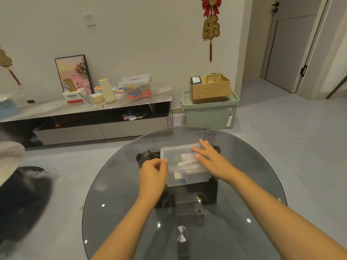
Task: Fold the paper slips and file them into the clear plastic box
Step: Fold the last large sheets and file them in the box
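A clear plastic box [176, 152] stands on the round glass table [116, 203], with white paper slips [187, 160] visible inside it through the lid. My right hand [212, 160] lies flat on the right side of the box's top, fingers straight and spread. My left hand [153, 175] is at the box's left edge, fingers curled with the fingertips touching the side of the box. Whether the lid is fully down I cannot tell.
Beyond the table a low TV cabinet [84, 109] carries bottles, a picture frame and a storage box. A green bin [210, 111] with a cardboard box [210, 89] on top stands by the wall. A dark chair [24, 199] sits at the left.
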A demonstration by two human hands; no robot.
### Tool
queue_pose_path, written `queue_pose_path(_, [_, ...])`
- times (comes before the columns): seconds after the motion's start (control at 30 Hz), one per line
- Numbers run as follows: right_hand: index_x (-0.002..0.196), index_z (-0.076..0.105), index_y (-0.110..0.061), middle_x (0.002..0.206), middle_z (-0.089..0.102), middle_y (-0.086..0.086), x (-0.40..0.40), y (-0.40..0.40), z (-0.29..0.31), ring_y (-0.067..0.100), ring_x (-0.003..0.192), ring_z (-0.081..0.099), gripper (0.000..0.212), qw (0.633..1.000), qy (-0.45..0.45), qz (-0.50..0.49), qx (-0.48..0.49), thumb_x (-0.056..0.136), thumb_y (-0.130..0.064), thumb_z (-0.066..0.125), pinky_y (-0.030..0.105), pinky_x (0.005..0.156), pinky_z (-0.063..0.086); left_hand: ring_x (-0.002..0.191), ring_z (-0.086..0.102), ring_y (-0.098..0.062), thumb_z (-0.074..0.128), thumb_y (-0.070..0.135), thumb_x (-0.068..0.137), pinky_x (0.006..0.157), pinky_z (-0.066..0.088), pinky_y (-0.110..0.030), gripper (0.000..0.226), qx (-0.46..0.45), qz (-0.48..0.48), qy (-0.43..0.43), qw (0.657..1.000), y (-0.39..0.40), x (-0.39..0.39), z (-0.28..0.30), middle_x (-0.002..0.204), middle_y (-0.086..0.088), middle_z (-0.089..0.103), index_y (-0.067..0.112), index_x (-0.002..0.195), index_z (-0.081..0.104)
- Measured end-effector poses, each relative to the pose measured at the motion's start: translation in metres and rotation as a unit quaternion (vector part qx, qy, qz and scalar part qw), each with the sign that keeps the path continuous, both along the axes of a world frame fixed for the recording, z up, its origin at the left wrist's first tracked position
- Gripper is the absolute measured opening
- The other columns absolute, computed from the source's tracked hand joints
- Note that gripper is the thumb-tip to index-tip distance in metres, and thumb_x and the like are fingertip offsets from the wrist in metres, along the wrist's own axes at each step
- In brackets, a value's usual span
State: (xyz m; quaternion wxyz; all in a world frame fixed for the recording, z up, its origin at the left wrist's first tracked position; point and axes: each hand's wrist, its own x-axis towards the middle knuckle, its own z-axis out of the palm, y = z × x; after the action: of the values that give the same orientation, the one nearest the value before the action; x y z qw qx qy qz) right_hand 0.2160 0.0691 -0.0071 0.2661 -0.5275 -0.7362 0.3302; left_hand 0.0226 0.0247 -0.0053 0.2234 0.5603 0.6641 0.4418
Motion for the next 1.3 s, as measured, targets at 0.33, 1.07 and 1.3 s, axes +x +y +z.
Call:
queue_pose_path(0.33, [0.123, 0.049, -0.016, 0.118, 0.057, 0.001, -0.008, -0.003, -0.001, 0.012, 0.093, 0.056, 0.034, 0.959, 0.172, -0.139, -0.177, 0.093, -0.032, 0.053, 0.026, 0.073, 0.049, 0.101, 0.062, -0.022, 0.046, 0.021, 0.098, 0.093, 0.051, -0.044, 0.032, -0.195, -0.040, -0.196, 0.960, 0.022, -0.004, 0.008, 0.115, -0.006, 0.064, 0.010, 0.127, 0.056])
queue_pose_path(1.07, [0.147, 0.025, -0.007, 0.150, 0.033, 0.007, -0.023, 0.017, 0.012, 0.025, 0.137, 0.032, 0.066, 0.978, 0.027, -0.206, -0.007, 0.093, -0.031, 0.055, 0.032, 0.108, 0.029, 0.098, 0.060, -0.024, 0.047, 0.018, 0.098, 0.093, 0.051, -0.043, 0.028, -0.159, -0.006, -0.175, 0.972, 0.046, -0.005, 0.008, 0.108, -0.006, 0.063, 0.010, 0.121, 0.060])
queue_pose_path(1.3, [0.137, 0.041, -0.007, 0.137, 0.049, 0.009, -0.043, 0.109, 0.006, 0.026, 0.125, 0.045, 0.052, 0.975, 0.025, -0.220, 0.005, 0.092, -0.030, 0.055, 0.033, 0.097, 0.039, 0.103, 0.060, -0.027, 0.045, 0.020, 0.098, 0.095, 0.049, -0.045, 0.032, -0.166, -0.001, -0.179, 0.970, 0.148, -0.027, -0.003, 0.117, -0.008, 0.063, 0.015, 0.128, 0.057])
